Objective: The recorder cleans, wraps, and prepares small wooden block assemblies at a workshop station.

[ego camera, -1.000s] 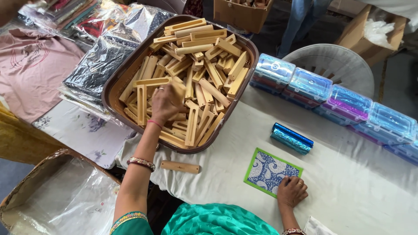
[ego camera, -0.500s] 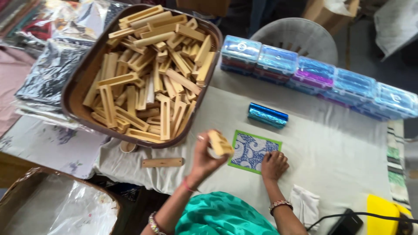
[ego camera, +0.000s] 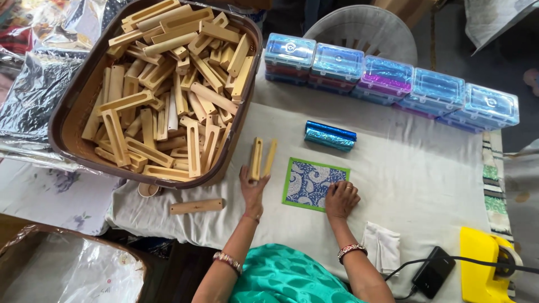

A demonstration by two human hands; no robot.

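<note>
Wooden pieces (ego camera: pixel 261 158) now lowered to table by left hand (ego camera: pixel 252 189), right hand (ego camera: pixel 340 198) still on patterned card (ego camera: pixel 313 182)

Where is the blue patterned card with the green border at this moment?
The blue patterned card lies flat on the white cloth, under the right hand, just below the shiny blue rolls.

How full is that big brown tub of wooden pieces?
Nearly full: the big brown tub holds pale slotted wooden pieces heaped up to its rim.
</note>
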